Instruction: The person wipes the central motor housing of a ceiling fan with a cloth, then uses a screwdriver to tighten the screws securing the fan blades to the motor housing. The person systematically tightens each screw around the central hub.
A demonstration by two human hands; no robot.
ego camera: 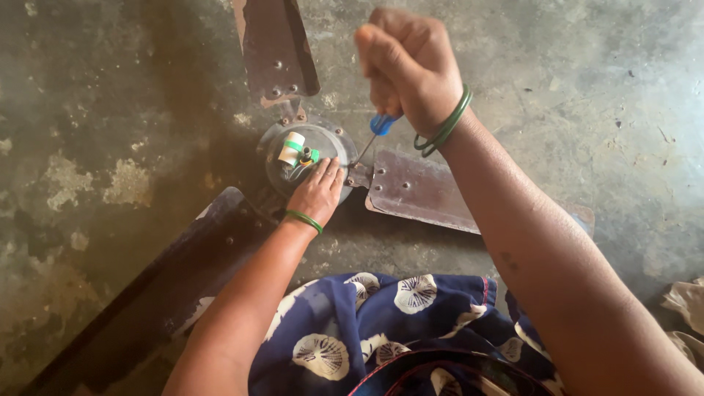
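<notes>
Right hand (408, 70) was closed in a fist round a screwdriver (375, 132), blue handle poking out under the fist, thin shaft angling down toward 7 o'clock. Tip met the fan hub (323, 143) edge, right where the right blade (425, 191) bolts on. Exact screw was too small to tell.

Left hand (319, 192) lay open, palm down, fingers spread flat on the hub's lower rim at 6 o'clock, gripping nothing, just pressing. Green bangles on both wrists.

Fan lay on the concrete floor (587, 88), hub near frame centre. Hub was a round metal dome, dusty. On top of it sat a small white cylinder (291, 147) with a green band, wires beside it, at 9 o'clock of the hub's middle.

Three blades, rusty brown: one ran to 12 o'clock (279, 51), riveted at its root; the right one ran to 3 o'clock, passing under the right forearm; the third (169, 293) ran to 7 o'clock, dark, long, reaching the frame's lower left corner.

Blue cloth (381, 323) with white round prints filled the bottom, at 6 o'clock, between the two forearms. Floor was stained, patchy grey. Crumpled pale scraps (686, 301) lay at the right edge, at 4 o'clock, well apart from the fan.
</notes>
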